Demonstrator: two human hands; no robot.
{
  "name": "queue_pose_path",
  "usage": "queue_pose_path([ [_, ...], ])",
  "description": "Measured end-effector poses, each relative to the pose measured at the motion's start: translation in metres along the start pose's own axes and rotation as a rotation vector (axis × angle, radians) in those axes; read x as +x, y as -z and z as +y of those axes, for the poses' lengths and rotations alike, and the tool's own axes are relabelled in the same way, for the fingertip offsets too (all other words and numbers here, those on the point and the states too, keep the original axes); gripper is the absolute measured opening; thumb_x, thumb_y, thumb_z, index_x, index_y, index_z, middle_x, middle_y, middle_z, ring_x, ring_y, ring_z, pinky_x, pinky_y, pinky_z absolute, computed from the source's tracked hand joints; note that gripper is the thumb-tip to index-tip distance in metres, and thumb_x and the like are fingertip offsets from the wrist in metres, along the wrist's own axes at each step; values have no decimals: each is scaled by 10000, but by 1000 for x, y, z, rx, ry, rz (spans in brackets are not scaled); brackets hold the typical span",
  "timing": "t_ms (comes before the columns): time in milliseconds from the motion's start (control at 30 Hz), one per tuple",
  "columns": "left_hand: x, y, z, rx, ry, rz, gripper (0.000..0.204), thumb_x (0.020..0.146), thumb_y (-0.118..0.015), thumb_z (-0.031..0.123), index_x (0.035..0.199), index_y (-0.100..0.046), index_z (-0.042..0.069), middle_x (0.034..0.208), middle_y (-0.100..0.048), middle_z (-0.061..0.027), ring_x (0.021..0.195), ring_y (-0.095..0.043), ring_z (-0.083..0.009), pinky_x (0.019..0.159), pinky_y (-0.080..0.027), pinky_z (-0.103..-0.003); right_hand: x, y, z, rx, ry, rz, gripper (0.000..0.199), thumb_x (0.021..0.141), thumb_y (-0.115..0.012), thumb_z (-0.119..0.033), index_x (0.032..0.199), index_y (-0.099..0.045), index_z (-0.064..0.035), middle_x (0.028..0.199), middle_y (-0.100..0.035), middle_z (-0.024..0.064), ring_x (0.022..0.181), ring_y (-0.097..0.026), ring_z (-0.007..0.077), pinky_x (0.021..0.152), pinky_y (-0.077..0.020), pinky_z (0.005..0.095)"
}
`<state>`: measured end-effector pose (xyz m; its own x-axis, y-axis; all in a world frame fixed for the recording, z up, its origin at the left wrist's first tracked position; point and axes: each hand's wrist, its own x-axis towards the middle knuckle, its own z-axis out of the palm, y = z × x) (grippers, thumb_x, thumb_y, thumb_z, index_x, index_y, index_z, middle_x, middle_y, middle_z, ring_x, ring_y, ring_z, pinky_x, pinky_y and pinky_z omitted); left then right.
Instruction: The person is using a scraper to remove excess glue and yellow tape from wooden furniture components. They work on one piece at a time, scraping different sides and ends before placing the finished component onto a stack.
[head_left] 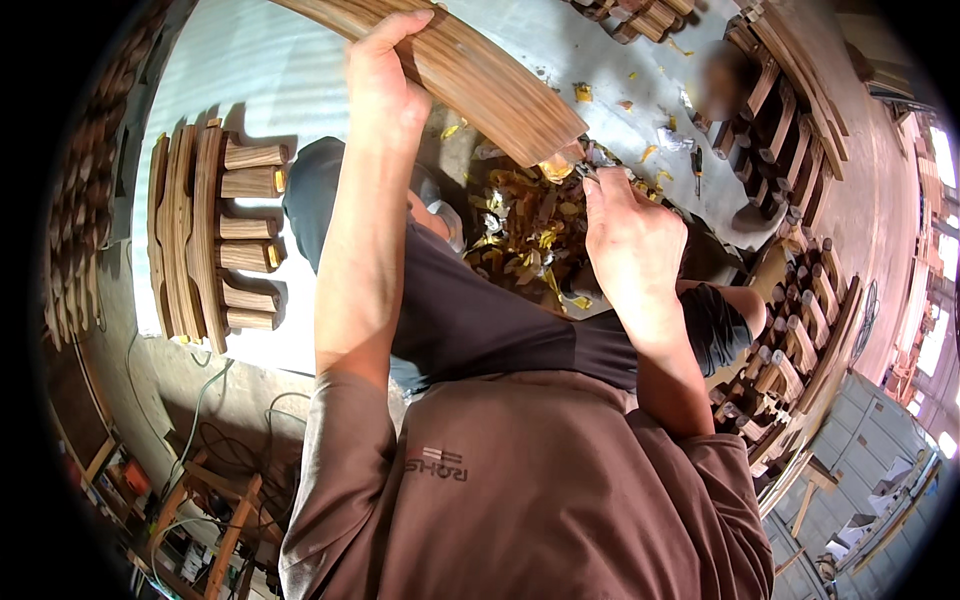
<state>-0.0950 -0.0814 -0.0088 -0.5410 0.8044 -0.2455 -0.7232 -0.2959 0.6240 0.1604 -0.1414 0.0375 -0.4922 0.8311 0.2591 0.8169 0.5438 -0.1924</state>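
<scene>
Open floor (260, 70) lay to your left of the curved board (470, 70); a scrap pile (520, 225) crowded beneath it, stacked chair parts (215, 235) and racks (790, 130) hemming both sides.

Small tool (585, 168) mostly hidden inside right hand (630, 240); curved wooden piece (480, 75) cut off at top edge.

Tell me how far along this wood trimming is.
Done: yellow shavings already litter the floor below. In hand: the left hand steadies the curved wooden piece while the right hand works a small tool at its end. Left: stacked wooden parts lie nearby, state unclear.
</scene>
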Motion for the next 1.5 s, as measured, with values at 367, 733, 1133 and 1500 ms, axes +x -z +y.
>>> queue_pose_path([
  [367,14,24,-8,45,-26,46,253,805,-688,6,1044,-613,-27,983,-689,-116,944,-665,-259,893,-526,-397,4,24,6,-178,92,-355,99,854,-556,-57,920,-618,-18,638,-632,135,569,-662,328,514,-525,437],
  [733,18,12,19,-85,57,72,236,863,-600,-5,1083,-587,-89,1030,-669,-178,966,-654,-312,925,-532,-438,-5,16,46,383,245,237,351,690,-855,-65,1022,-741,-83,871,-647,53,584,-596,155,533,-499,287],
  [1133,10,10,3,-82,180,-3,179,821,-645,-6,989,-586,-20,944,-642,-136,888,-636,-288,844,-546,-451,32,10,36,201,670,247,407,588,-720,-76,989,-703,-8,1002,-650,91,791,-642,244,627,-566,341],
  [1500,5,8,-2,-12,194,3,214,852,-634,9,1056,-607,-52,1011,-669,-165,935,-652,-289,886,-552,-441,23,-6,32,299,602,313,298,583,-728,65,869,-669,7,862,-633,71,647,-627,203,556,-516,303],
])
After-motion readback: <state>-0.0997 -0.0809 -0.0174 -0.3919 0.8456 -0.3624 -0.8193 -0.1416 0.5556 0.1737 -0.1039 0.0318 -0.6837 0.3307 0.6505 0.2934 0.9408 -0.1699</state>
